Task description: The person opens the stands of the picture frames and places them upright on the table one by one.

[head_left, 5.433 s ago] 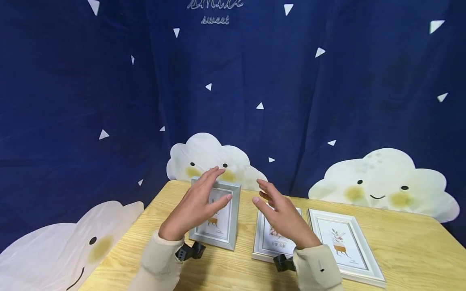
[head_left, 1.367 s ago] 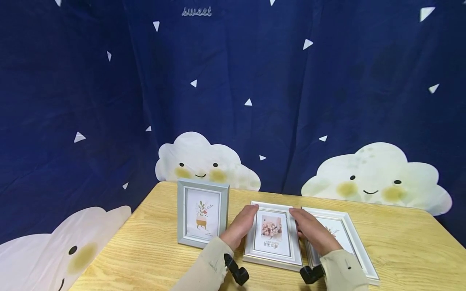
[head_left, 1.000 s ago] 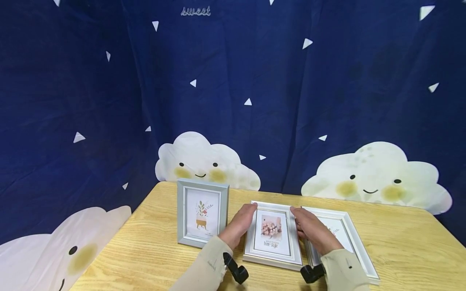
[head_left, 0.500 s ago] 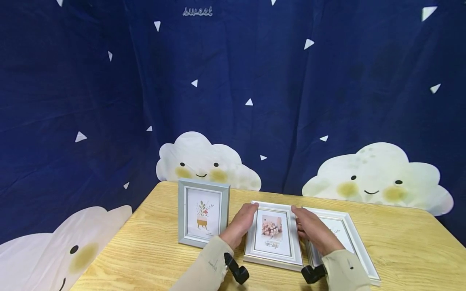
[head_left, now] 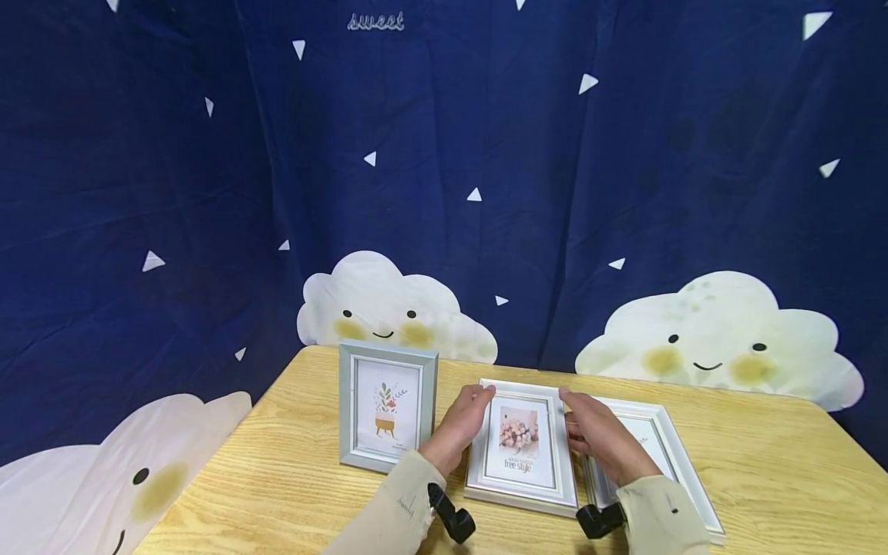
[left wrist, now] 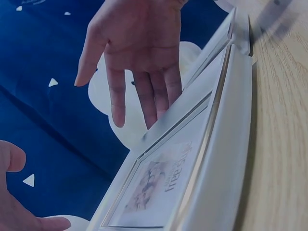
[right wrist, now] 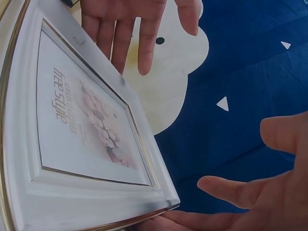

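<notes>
A white picture frame (head_left: 519, 435) with a pink flower print and "free style" lettering lies face up on the wooden table, my hands on either side of it. My left hand (head_left: 454, 432) stays along its left side, fingers straight, thumb near the far left corner. Opposite it, my right hand (head_left: 605, 435) stands at the right side with fingers extended. In the right wrist view, the lower fingers of the right hand (right wrist: 260, 187) reach behind the frame's corner (right wrist: 166, 195). The left wrist view shows the palm of the right hand (left wrist: 142, 43) facing the frame.
A grey-blue picture frame (head_left: 386, 408) with a potted plant print stands upright to the left. Another white frame (head_left: 681, 466) lies on the right, partly hidden by my right hand and sleeve. A dark blue curtain (head_left: 444, 154) with clouds hangs behind the wooden table (head_left: 264, 462).
From raised above the table, both hands have come down beside the middle frame. Just now its far edge rises slightly in view, and the right hand shifts a little to the right.
</notes>
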The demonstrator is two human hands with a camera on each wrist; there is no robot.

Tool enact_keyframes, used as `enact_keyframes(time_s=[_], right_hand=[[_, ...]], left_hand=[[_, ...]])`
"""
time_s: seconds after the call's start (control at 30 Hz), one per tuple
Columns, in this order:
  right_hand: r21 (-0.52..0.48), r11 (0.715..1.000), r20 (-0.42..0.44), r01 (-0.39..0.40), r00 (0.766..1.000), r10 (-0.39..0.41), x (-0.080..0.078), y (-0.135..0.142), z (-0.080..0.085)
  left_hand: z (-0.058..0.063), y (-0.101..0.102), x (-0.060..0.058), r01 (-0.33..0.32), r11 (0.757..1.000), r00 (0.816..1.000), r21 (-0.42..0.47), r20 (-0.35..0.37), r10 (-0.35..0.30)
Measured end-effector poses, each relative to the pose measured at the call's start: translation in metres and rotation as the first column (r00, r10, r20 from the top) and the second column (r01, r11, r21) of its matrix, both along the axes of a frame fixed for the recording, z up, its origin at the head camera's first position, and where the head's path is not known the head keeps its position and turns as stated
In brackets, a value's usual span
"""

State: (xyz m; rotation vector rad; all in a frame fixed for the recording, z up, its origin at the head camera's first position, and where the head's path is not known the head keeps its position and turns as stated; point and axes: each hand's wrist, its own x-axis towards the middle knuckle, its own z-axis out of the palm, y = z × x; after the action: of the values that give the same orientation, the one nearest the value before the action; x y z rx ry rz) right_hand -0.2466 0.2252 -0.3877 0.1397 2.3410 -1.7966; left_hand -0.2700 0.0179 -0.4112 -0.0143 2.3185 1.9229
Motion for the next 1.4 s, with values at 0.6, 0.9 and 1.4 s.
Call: enact_keyframes(time_s=[0.6, 0.9, 1.4], right_hand=[[-0.026, 0.999, -0.080, 0.043, 0.996, -0.045, 0.005, 0.002, 0.014], [-0.055, 0.996, -0.093, 0.070, 0.993, -0.075, 0.008, 0.002, 0.020], [-0.030, 0.990, -0.134, 0.136, 0.981, -0.139, 0.013, -0.002, 0.032]], left_hand=[[0.009, 0.004, 0.004, -0.065, 0.997, 0.982, -0.037, -0.179, 0.057], [0.012, 0.005, 0.008, -0.092, 0.995, 0.962, -0.038, -0.260, 0.079], [0.018, 0.007, 0.013, -0.139, 0.990, 0.905, -0.001, -0.407, 0.126]])
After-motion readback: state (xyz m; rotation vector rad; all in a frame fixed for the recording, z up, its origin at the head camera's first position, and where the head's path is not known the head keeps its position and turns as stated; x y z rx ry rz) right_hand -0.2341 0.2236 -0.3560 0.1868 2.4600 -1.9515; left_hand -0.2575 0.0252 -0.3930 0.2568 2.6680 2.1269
